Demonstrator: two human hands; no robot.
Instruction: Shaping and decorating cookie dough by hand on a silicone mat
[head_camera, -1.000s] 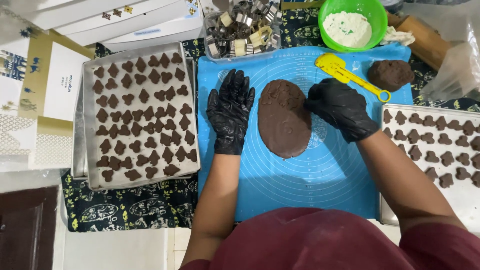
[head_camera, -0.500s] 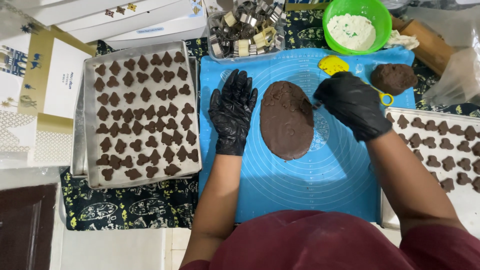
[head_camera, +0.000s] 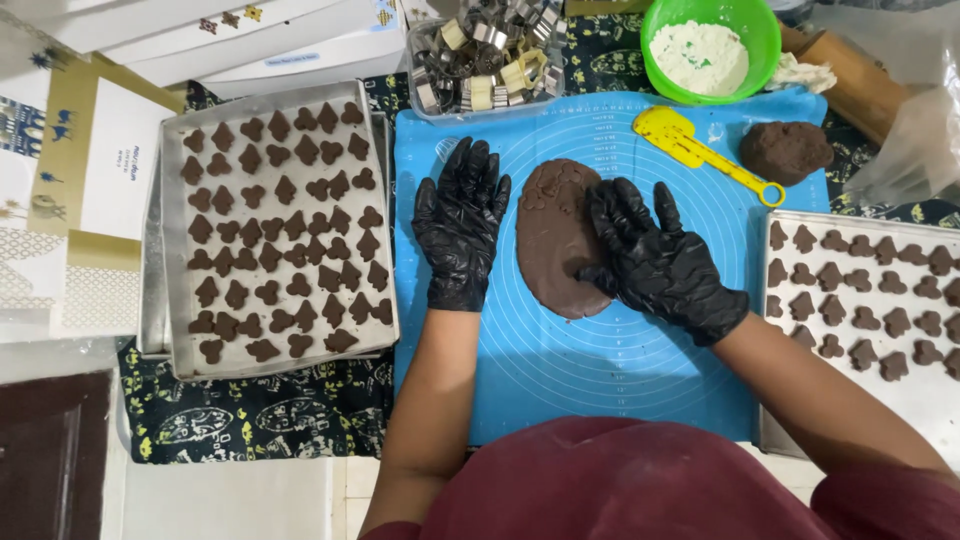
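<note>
At the middle of the blue silicone mat (head_camera: 620, 380): one flattened oval slab of dark chocolate dough (head_camera: 553, 235), with faint cutter imprints near its upper end. One left hand (head_camera: 462, 222) in a black glove, laid flat on the mat just beside the slab's left edge, fingers spread and straight, gripping nothing. One right hand (head_camera: 655, 262) in a black glove, resting palm-down over the slab's right edge, fingers splayed apart, pressing rather than clasping; it hides that side of the dough. Upper right of the mat: one yellow plastic scraper (head_camera: 700, 152) lying diagonally, and one rough ball of spare dough (head_camera: 786, 151) near the mat's corner, apart from the scraper's ring end. Beyond the mat's top edge: one clear tub of metal cookie cutters (head_camera: 490, 55), count not legible, and one green bowl (head_camera: 760, 35) holding white flour. One wooden rolling pin (head_camera: 850, 80) partly seen at upper right. Left of the mat: one metal baking tray (head_camera: 175, 350) stacked on another, carrying roughly fifty small cut-out cookies (head_camera: 270, 220) in rows. Right of the mat: one further tray (head_camera: 920, 395), cut off by the frame, with about twenty visible cookie shapes (head_camera: 860, 290). White boxes (head_camera: 250, 45) lie at upper left.
</note>
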